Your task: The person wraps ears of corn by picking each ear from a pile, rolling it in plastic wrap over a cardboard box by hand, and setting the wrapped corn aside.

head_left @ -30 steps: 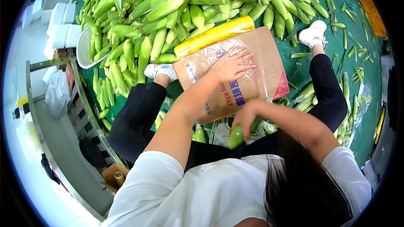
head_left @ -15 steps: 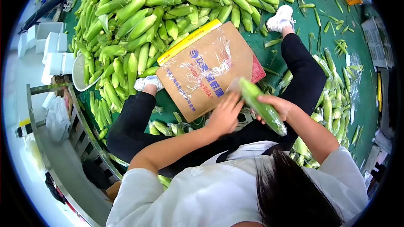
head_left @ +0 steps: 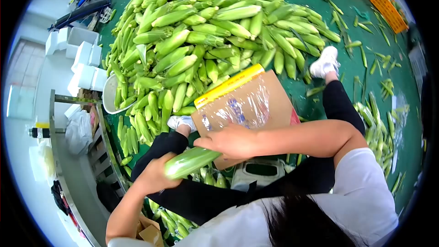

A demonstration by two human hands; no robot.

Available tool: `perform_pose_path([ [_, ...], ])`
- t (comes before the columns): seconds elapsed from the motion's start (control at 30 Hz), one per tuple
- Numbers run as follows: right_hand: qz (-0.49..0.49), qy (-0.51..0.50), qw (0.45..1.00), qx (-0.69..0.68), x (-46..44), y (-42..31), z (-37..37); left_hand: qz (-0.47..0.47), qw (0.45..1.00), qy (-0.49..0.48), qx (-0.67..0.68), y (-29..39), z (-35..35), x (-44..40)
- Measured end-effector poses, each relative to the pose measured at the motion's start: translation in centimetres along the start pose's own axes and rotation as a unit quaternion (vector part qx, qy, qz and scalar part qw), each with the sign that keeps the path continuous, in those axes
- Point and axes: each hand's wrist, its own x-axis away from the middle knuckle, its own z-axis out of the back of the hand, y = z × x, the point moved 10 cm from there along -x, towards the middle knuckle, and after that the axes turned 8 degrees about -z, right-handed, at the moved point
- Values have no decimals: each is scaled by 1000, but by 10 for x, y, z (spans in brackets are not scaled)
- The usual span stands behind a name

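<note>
An ear of corn (head_left: 191,162) in green husk with a shiny film surface lies tilted between my two hands. My left hand (head_left: 157,174) is closed round its lower left end. The upper right end is in my right hand (head_left: 231,142), whose fingers are wrapped over it. Just beyond my hands, a cardboard box (head_left: 276,96) with printed lettering lies across my legs, clear film over part of its top. The yellow roll of film (head_left: 231,84) runs along the far edge of the box.
A large heap of unwrapped corn (head_left: 210,27) fills the floor ahead. Film-wrapped ears (head_left: 372,119) lie to the right and others under my legs. At left stand a metal frame (head_left: 75,99), a white basin (head_left: 109,93) and white foam boxes (head_left: 84,75). Orange crates (head_left: 388,9) are at upper right.
The corn has moved from the right side to the left, and my left hand now grips it too. My right hand has crossed over the box's near edge. The view has shifted, showing more of the heap.
</note>
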Motion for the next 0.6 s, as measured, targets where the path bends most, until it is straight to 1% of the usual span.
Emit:
perform_pose_path([
  [0.03,50,77,993,68,-9,7,11,83,989,-30,122,-32,6,31],
  [0.07,-49,97,994,-3,-29,67,13,184,960,2,210,-56,16,69],
  [0.1,-147,114,980,-72,-46,137,19,190,917,121,330,-92,19,114],
  [0.13,-159,297,935,-114,-36,181,70,232,906,139,326,-157,2,181],
  [0.17,-287,364,867,-183,-31,259,88,263,823,268,426,-168,-9,231],
  [0.2,-231,515,826,16,-23,300,121,324,742,354,468,-195,-43,294],
  [0.23,-351,467,801,130,-30,349,135,391,684,394,474,-211,-87,345],
  [0.27,-407,457,780,136,-36,384,144,462,644,399,462,-222,-134,377],
  [0.3,-433,439,762,198,-47,404,146,525,609,389,449,-229,-183,403],
  [0.33,-457,372,783,199,-62,421,147,577,588,362,437,-233,-233,419],
  [0.37,-423,361,806,201,-73,429,149,613,580,329,423,-235,-274,425],
  [0.4,-434,327,816,198,-77,430,150,635,582,299,411,-237,-306,425],
  [0.43,-444,294,823,198,-79,427,154,643,595,273,398,-240,-325,420],
  [0.47,-423,327,830,160,-71,425,157,646,613,253,378,-243,-332,417],
  [0.5,-402,360,833,122,-57,421,159,643,640,236,349,-253,-330,417],
  [0.53,-420,367,822,114,-37,414,160,634,674,232,300,-266,-313,418],
  [0.57,-431,348,828,86,-17,414,155,614,720,241,216,-285,-280,423],
  [0.6,-441,352,824,39,12,411,143,583,756,275,112,-294,-223,416],
])
